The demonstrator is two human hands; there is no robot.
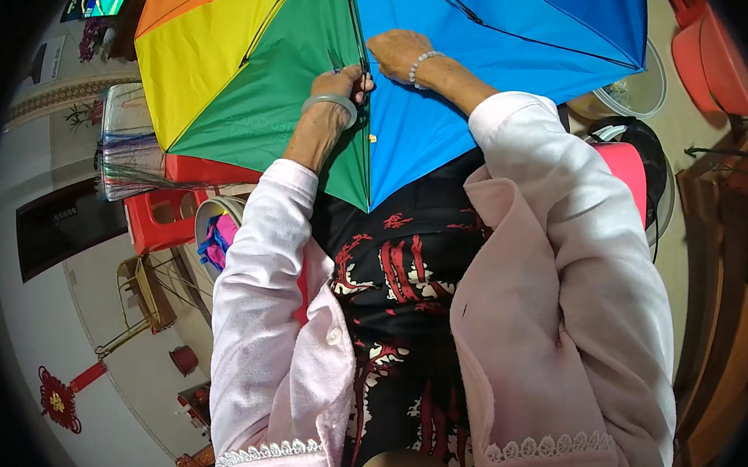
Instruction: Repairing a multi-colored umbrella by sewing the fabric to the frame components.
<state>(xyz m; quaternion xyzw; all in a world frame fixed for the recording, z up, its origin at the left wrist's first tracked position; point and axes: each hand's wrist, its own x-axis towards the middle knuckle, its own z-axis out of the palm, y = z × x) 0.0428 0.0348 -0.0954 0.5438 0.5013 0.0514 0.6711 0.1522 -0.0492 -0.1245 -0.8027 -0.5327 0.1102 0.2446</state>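
Note:
An open multicoloured umbrella [254, 109] spreads over my lap, its inner side with the thin black ribs facing me. Orange, yellow, green and blue panels show. My left hand [339, 86] is closed round a dark umbrella rib [351, 21] at the seam between the green and blue panels; a bangle sits on its wrist. Just right of that rib, my right hand [403, 56] is closed in a pinch over the blue panel, a beaded bracelet on its wrist. Whatever its fingertips hold is hidden. A small yellowish speck [373, 138] lies on the seam below my hands.
Left of my lap stand a red plastic stool [161, 222] and a bucket [205, 225] with bright cloth inside. A bundle of thin strands [129, 145] lies beyond. On the right are a clear tub [648, 87], a red plastic piece [721, 66] and wooden furniture [724, 336].

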